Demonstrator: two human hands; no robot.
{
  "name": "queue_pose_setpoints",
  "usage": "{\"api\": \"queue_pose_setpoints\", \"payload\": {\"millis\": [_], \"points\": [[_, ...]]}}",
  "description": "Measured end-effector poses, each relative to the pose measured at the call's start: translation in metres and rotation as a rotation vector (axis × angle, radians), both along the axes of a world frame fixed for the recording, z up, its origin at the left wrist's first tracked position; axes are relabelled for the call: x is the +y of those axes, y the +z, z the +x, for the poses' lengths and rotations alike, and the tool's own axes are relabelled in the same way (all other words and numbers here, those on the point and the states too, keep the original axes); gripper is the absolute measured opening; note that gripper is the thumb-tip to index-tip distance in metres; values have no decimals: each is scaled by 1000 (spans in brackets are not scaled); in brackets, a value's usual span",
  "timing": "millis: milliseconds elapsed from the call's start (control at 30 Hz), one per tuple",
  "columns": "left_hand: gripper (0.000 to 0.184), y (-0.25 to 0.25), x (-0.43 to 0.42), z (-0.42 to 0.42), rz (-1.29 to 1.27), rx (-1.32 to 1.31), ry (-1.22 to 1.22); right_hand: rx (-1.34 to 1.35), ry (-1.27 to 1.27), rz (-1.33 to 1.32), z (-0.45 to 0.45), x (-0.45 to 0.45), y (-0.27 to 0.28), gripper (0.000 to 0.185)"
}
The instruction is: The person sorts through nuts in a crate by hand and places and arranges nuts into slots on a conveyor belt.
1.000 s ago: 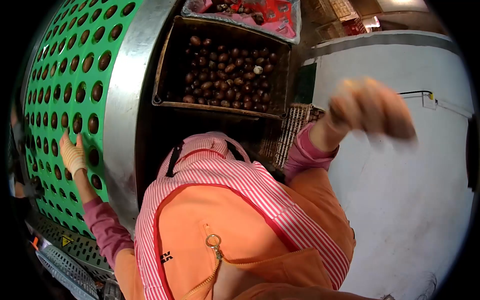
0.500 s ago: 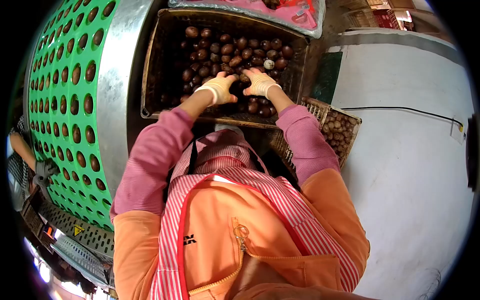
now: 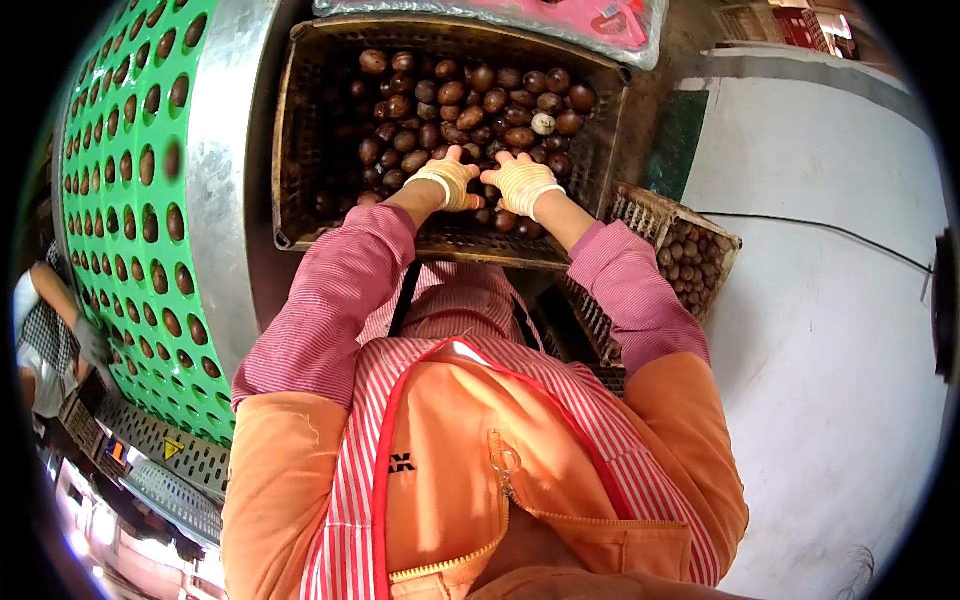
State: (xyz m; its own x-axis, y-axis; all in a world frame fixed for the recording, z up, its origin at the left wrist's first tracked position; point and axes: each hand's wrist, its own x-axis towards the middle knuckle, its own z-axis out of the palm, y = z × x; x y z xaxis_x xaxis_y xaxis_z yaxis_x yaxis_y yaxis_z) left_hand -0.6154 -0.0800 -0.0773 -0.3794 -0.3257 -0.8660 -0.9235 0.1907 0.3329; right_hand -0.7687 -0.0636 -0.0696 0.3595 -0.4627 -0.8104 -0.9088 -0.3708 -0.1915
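My left hand [image 3: 452, 181], in a cream banded glove with bare fingertips, lies over the near part of a worn plastic crate [image 3: 285, 165]. Its fingers are stretched out and rest on dark brown, egg-shaped pieces [image 3: 469, 118], whose exact kind I cannot tell. Close beside it, my right hand [image 3: 524, 186] wears a matching glove. Its fingers are spread over the same pile, with the fingertips turned toward the left hand. I see no piece gripped in either hand, though the undersides are hidden. One whitish piece [image 3: 543, 123] stands out among the dark ones.
To the left, a green perforated roller [image 3: 140, 190] carries brown pieces in its holes, beside a metal panel [image 3: 228, 150]. A co-worker's gloved hand [image 3: 92, 342] is near it. A smaller crate [image 3: 722, 270] of paler pieces stands right, by a white wall [image 3: 820, 350].
The view has shifted slightly. My hands have come a little closer together and nearer my body over the pile. The co-worker's hand at the roller has moved slightly.
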Motion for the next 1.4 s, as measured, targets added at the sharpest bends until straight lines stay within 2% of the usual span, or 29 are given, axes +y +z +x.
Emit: {"api": "queue_pose_setpoints", "payload": {"millis": [67,133,200,267,333,367,400,500,567,600,633,667,733,800,867,933,967,1000,1033,1067,1133,1200,1267,1333,1400], "points": [[73,1,-4,5,31,9,19,-2,16,-24,5,3,-8,46],[83,5,-1,11,102,19,-33,-35,21,-63,6,5,-12,46],[90,-12,10,20,46,66,-2,-96,13,-33,4,0,-8,46],[93,-22,17,27,43,136,31,-93,62,-70,5,1,-19,48],[93,-11,16,29,52,127,26,-43,97,19,14,-7,-22,55],[92,-12,16,31,57,153,12,7,124,75,22,-14,-12,59],[91,-13,16,35,61,179,-1,-1,154,97,19,-16,-27,69],[88,2,18,46,6,366,119,91,253,125,30,-22,-31,78],[83,16,16,58,7,523,263,152,164,96,35,-21,-28,84],[79,32,16,66,24,615,352,185,-10,63,24,-18,-46,87],[67,43,21,73,140,727,539,164,-35,51,20,-17,-54,90],[59,53,29,81,255,785,726,146,-70,45,20,-17,-52,82],[58,68,35,97,102,756,687,17,75,-9,19,-15,-53,73],[53,57,46,110,88,1019,829,-227,-258,65,10,-18,-44,65],[51,98,67,137,179,1281,1088,-476,-750,212,4,-19,-27,58],[52,107,80,167,118,1413,1149,-673,-1064,362,22,-13,22,61],[51,123,97,182,204,1578,1270,-786,-1102,423,36,-11,44,62],[52,137,114,200,189,1593,1335,-899,-1142,488,52,-8,64,63],[52,143,131,218,116,1637,1379,-1046,-1089,541,78,-1,80,66],[52,147,150,236,42,1683,1419,-1097,-961,645,84,-13,67,70],[53,147,194,279,-232,1627,1436,-1163,-890,528,152,5,106,74],[55,150,250,326,-671,1395,1491,-1164,-652,630,224,19,134,72],[59,163,322,372,-855,1205,1687,-1016,-503,525,310,46,170,71],[60,153,388,409,-1096,1107,1897,-1029,-192,434,383,81,187,65],[59,137,445,447,-1233,856,2141,-1262,400,-115,458,115,180,51]]}}
